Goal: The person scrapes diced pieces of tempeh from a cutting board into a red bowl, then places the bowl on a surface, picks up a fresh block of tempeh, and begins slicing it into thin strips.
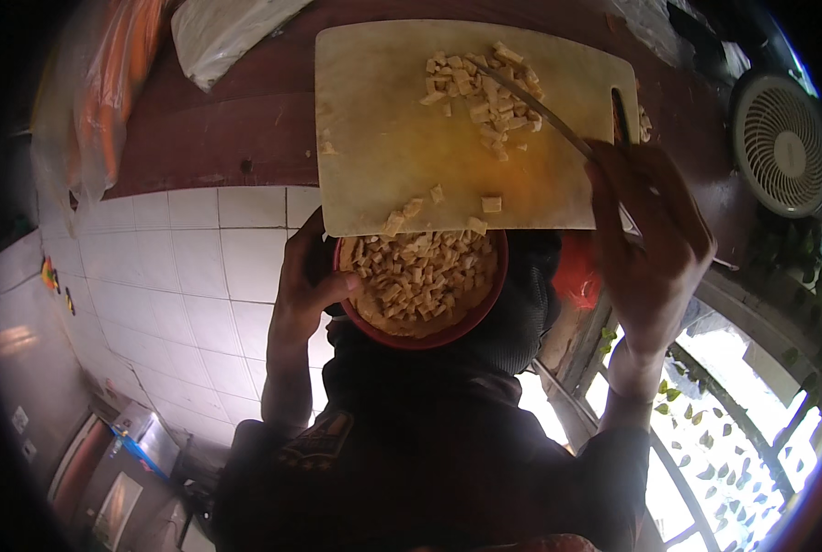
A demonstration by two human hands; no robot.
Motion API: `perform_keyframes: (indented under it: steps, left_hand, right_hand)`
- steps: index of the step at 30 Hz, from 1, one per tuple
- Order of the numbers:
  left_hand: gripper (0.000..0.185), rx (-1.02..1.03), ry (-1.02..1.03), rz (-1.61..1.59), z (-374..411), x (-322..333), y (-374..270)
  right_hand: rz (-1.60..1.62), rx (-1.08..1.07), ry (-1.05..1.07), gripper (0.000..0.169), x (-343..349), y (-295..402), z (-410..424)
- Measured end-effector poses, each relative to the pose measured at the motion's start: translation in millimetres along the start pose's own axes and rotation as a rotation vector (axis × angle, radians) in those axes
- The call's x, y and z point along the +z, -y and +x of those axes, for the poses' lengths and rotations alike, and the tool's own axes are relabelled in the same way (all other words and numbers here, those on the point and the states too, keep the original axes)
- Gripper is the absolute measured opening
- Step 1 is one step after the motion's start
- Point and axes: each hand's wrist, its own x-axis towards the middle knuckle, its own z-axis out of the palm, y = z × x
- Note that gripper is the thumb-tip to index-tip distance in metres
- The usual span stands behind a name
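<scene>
My left hand (311, 283) grips the left side of a red bowl (445, 339), its thumb over the rim. Small pale diced pieces (418, 283) fill much of the bowl, which sits just under the near edge of a whitish cutting board (376, 110). In my right hand (649, 228) is a knife (542, 110), its blade slanting up and left across the board. The blade's far end lies against a heap of diced pieces (494, 103). A few loose cubes (492, 204) rest by the board's near edge, some right above the bowl.
A dark red table (211, 138) bears the board. Carrots in a clear plastic bag (114, 90) hang over its left side, near a whitish wrapped item (225, 34). At the right stands a small fan (783, 145). White tiles (190, 255) cover the floor.
</scene>
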Motion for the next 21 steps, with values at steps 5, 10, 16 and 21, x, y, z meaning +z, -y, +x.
perform_keyframes:
  steps: [5,10,16,21]
  left_hand:
    - [0.081,0.015,-0.008,0.014,-1.4,-2.4,3.4]
    - [0.081,-0.016,-0.009,0.034,-2.4,-1.9,0.3]
    - [0.081,-0.030,-0.032,0.046,-0.5,3.9,-2.8]
    - [0.081,-0.020,-0.019,0.068,0.3,2.8,-0.2]
  right_hand:
    - [0.116,-0.017,0.119,0.016,-2.9,11.0,0.3]
    - [0.071,0.028,0.134,0.019,-7.8,6.4,-2.5]
    - [0.091,0.143,0.096,0.024,-15.8,-2.1,-8.4]
    - [-0.011,0.172,0.117,0.025,-11.2,-12.8,4.3]
